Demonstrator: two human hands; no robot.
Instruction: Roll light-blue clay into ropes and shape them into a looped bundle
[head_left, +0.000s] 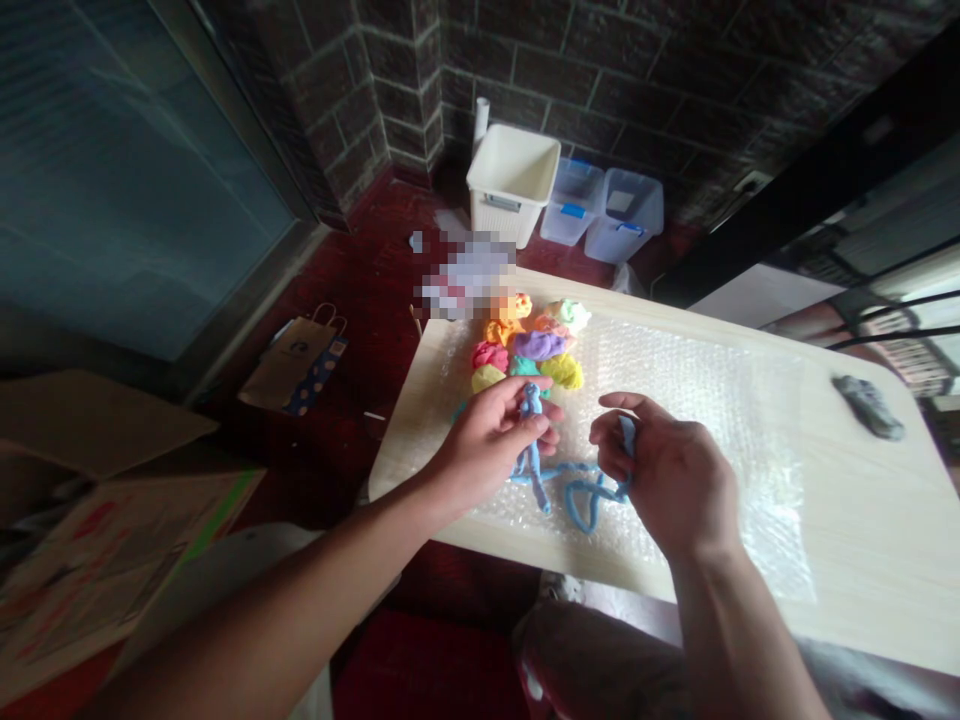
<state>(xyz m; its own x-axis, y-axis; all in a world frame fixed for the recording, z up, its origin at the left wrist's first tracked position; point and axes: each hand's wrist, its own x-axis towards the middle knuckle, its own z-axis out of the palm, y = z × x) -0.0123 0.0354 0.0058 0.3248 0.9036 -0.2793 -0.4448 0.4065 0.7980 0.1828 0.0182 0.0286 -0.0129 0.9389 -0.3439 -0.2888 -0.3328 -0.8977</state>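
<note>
My left hand [504, 432] is closed on the knotted upper end of a soft light-blue cord [534, 460], pinched between thumb and fingers, with its tails hanging below. From there the cord runs in loose loops [581, 520] over the bubble wrap to my right hand [671, 470]. The fingers of my right hand are curled around a blue piece [628, 432] of what looks like the same cord. Just beyond my left hand lie several soft bundles, among them a purple one [540, 345], a yellow one [562, 371] and a red one [490, 355].
A sheet of bubble wrap [720, 430] covers part of the pale table [847, 500]. At the table's right end lies a dark grey object [868, 406]. Beyond the far edge stand a white bin [495, 220] and two clear boxes. Paper bags [289, 365] and a cardboard box [142, 540] are on the left.
</note>
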